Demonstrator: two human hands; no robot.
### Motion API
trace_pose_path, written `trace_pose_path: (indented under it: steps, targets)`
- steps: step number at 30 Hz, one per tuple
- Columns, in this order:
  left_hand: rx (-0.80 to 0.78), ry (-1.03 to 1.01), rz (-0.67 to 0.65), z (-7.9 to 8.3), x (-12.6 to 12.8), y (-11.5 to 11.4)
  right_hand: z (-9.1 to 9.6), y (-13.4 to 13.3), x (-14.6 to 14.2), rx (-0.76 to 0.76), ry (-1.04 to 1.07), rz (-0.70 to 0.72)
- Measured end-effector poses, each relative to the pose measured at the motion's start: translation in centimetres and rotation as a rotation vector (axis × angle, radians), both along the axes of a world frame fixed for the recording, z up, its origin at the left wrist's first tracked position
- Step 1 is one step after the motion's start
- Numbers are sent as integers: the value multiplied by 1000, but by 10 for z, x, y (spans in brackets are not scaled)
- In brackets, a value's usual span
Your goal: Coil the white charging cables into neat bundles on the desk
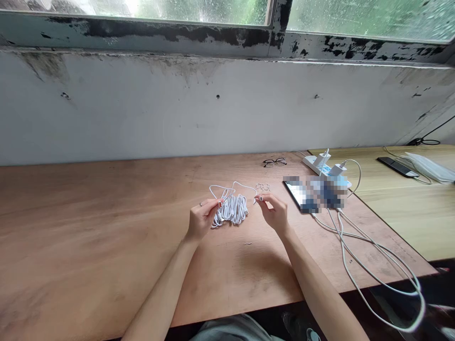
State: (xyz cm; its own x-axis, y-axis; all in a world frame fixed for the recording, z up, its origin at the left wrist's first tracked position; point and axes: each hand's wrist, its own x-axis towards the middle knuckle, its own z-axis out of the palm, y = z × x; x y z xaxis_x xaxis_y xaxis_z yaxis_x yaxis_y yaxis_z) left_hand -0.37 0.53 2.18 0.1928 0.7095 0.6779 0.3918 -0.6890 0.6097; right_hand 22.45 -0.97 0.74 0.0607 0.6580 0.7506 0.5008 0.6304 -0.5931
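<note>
A bundle of coiled white cable (232, 210) lies on the brown wooden table (88, 227), a loose loop of it rising between my hands. My left hand (203, 219) pinches the cable at the bundle's left side. My right hand (273, 210) pinches the cable's other end, near a small plug, just right of the bundle. A tiny white twist tie (248, 244) lies on the table in front of the bundle. A small pile of thin wire ties (263, 187) sits just behind my right hand.
Black glasses (274, 162) lie near the wall. To the right are two phones (316, 193), a white power strip (322, 166) with chargers, and white cables (369, 265) hanging over the table's edge. A lighter table (401, 208) holds another phone (397, 166) and a face mask (430, 168).
</note>
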Motion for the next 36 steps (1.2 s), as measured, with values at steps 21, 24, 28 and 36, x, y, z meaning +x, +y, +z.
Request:
trace_pose_path:
  steps: [21, 24, 28, 36]
  targets:
    - [-343, -163, 102, -13, -4, 1, -6, 13, 2, -477, 599, 170]
    - [-360, -193, 85, -16, -4, 2, -11, 15, 6, -517, 557, 89]
    - [-371, -196, 88, -20, -3, 4, -21, 17, 10, -589, 187, -127]
    - [-335, 0, 120, -23, -1, 6, -43, 25, 7, -711, -333, -379]
